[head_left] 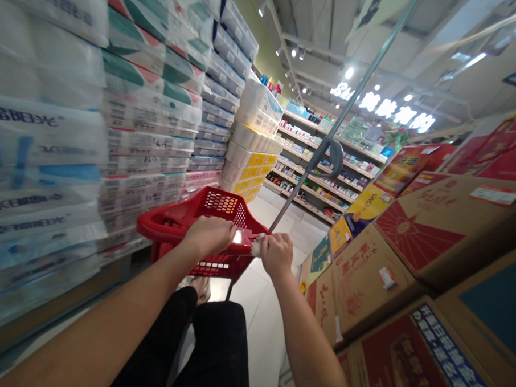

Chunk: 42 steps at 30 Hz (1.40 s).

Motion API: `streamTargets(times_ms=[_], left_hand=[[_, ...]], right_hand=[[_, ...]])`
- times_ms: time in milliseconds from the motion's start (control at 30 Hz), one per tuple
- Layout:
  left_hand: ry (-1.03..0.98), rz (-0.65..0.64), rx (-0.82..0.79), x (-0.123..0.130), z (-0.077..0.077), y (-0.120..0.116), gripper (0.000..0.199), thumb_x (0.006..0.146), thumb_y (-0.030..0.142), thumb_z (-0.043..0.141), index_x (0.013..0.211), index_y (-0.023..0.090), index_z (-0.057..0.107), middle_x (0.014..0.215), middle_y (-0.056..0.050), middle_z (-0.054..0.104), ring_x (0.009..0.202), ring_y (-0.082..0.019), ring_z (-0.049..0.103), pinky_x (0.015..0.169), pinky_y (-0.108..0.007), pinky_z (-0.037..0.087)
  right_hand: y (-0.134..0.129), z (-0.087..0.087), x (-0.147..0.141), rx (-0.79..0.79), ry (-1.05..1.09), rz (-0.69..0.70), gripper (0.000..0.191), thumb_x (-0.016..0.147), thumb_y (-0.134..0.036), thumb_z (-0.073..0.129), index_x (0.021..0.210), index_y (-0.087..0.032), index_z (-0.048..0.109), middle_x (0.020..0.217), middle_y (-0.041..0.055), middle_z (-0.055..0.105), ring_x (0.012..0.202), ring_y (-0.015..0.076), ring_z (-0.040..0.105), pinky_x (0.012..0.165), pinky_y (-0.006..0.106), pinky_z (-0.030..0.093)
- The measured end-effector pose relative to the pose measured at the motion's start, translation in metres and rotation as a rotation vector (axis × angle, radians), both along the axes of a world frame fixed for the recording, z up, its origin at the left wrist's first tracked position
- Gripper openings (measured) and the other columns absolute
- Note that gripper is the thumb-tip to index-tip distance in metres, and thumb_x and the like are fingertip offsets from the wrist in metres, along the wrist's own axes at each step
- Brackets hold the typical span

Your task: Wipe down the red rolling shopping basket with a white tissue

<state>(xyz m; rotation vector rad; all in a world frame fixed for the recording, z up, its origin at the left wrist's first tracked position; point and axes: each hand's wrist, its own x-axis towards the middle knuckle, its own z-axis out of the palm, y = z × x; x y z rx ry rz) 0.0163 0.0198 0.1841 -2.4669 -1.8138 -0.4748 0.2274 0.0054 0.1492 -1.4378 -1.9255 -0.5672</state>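
1. Left hand (209,237): arm extended forward, fingers (224,231) curled shut around the handle (244,236) of a red plastic shopping basket (217,206).
2. Right hand (276,254): arm extended forward, gripping that handle, touching a white tuft (257,246).
3. Basket: in front of the black trousers (217,340), above a tile floor (261,319); long axis points forward down the aisle, handle crosswise.

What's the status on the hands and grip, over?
Left hand, right hand: both on red basket handle. Wrapped paper packs to left, cardboard cartons to right.
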Motion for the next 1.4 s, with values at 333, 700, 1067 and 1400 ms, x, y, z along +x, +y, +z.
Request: streamTargets(times_ms=[333, 700, 1067, 1400], left_hand=[[0.003, 0.006, 0.011, 0.001, 0.0, 0.003, 0.047, 0.092, 0.042, 0.026, 0.093, 0.021, 0.068, 0.1, -0.012, 0.073, 0.096, -0.029, 0.064, 0.084, -0.044, 0.041], [0.014, -0.036, -0.001, -0.012, 0.0, 0.01, 0.053, 0.092, 0.048, 0.022, 0.099, 0.024, 0.069, 0.103, -0.011, 0.072, 0.095, -0.028, 0.065, 0.085, -0.042, 0.043], [0.004, -0.118, -0.069, -0.049, 0.004, 0.007, 0.053, 0.089, 0.058, 0.026, 0.108, 0.032, 0.068, 0.112, -0.006, 0.071, 0.099, -0.026, 0.064, 0.086, -0.037, 0.043], [0.105, -0.114, -0.029, 0.002, 0.012, 0.0, 0.059, 0.092, 0.051, 0.023, 0.094, 0.021, 0.073, 0.096, -0.014, 0.074, 0.092, -0.027, 0.067, 0.086, -0.042, 0.042]], right_hand=[[-0.006, -0.033, 0.005, 0.068, 0.415, -0.008, 0.028, 0.096, -0.032, 0.042, 0.108, -0.019, 0.063, 0.11, 0.012, 0.058, 0.106, 0.0237, 0.05, 0.095, 0.038, 0.038], [0.023, -0.001, 0.023, -0.3, 0.494, 0.215, 0.025, 0.086, -0.026, 0.044, 0.078, -0.019, 0.067, 0.09, 0.0037, 0.069, 0.088, 0.0161, 0.06, 0.081, 0.024, 0.044], [-0.01, -0.012, -0.003, -0.139, 0.378, 0.215, 0.03, 0.09, -0.026, 0.043, 0.06, -0.022, 0.048, 0.067, 0.0009, 0.057, 0.078, 0.0164, 0.052, 0.077, 0.027, 0.041], [-0.035, -0.033, -0.019, 0.077, 0.308, 0.347, 0.024, 0.095, -0.02, 0.04, 0.086, -0.019, 0.063, 0.086, 0.0062, 0.062, 0.089, 0.0177, 0.058, 0.081, 0.031, 0.047]])
